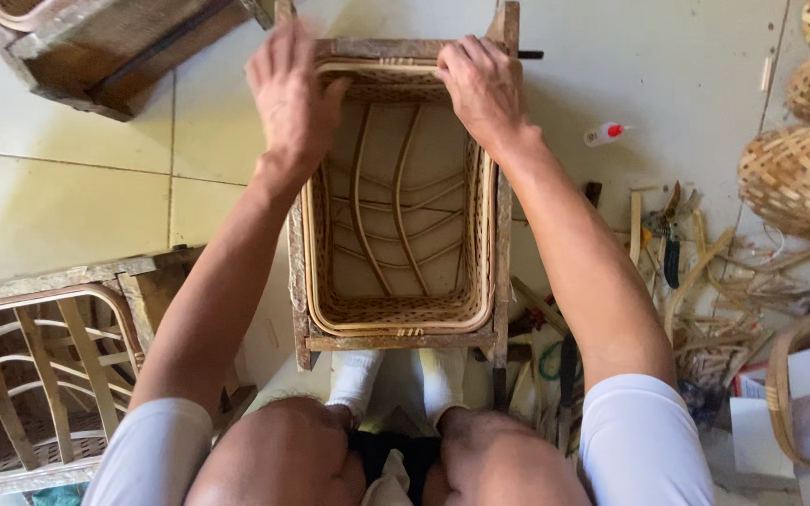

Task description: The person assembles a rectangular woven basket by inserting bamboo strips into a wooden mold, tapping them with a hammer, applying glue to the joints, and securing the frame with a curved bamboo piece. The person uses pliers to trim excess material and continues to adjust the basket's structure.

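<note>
Both hands, left (292, 89) and right (482, 86), grip the far rim of the woven basket (396, 309); bare floor (67, 206) lies left.

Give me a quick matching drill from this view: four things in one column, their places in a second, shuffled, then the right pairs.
Things:
1. left hand
2. right hand
3. small glue bottle
4. woven baskets

Places:
A. stacked at the right edge
B. on the floor tiles, right of the wooden frame
C. on the rattan basket's far rim, right corner
D. on the far rim, left side

Pairs: 1-D, 2-C, 3-B, 4-A
</note>
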